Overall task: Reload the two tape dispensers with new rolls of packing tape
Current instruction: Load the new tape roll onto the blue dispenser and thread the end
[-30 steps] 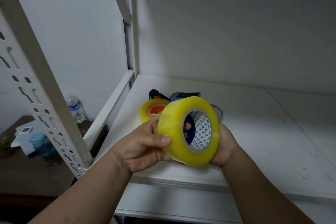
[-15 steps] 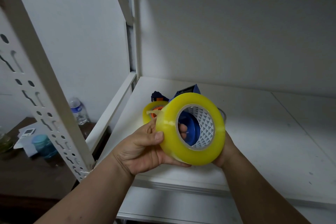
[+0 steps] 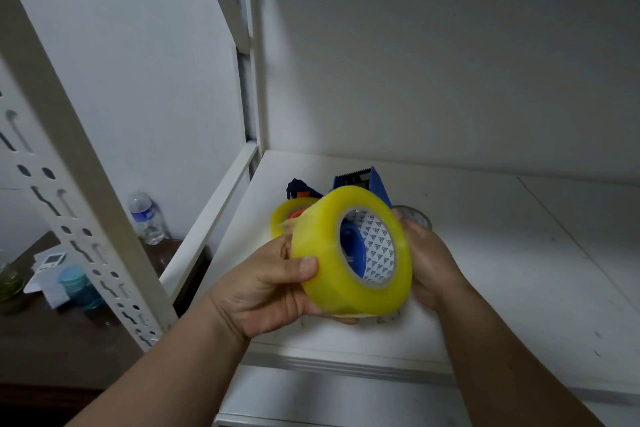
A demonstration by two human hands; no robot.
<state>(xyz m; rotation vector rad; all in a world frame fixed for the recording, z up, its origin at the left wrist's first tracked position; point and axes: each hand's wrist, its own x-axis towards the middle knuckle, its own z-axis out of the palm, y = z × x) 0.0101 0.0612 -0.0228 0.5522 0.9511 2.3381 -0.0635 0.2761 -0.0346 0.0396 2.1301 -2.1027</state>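
My left hand [image 3: 270, 288] grips a new yellow roll of packing tape [image 3: 322, 253] by its outer face, held on edge above the white shelf [image 3: 485, 270]. My right hand [image 3: 433, 263] is behind the roll and holds a blue tape dispenser [image 3: 377, 184]. The dispenser's blue hub shows inside the roll's printed cardboard core, and its toothed blade end sticks up behind the roll. A second dark blue dispenser [image 3: 298, 187], with an orange hub and a yellow roll [image 3: 280, 218] on it, lies on the shelf behind my left hand.
A nearly bare tape core [image 3: 415, 215] lies on the shelf behind my right hand. A slotted white upright [image 3: 69, 184] stands at the left. Beyond it, a dark table [image 3: 52, 340] carries a water bottle [image 3: 145, 218], a blue-lidded jar [image 3: 78, 284] and papers.
Both hands have lifted slightly. The blue dispenser has tilted up so its blade end shows above the roll. Its hub sits deeper in the roll's core.
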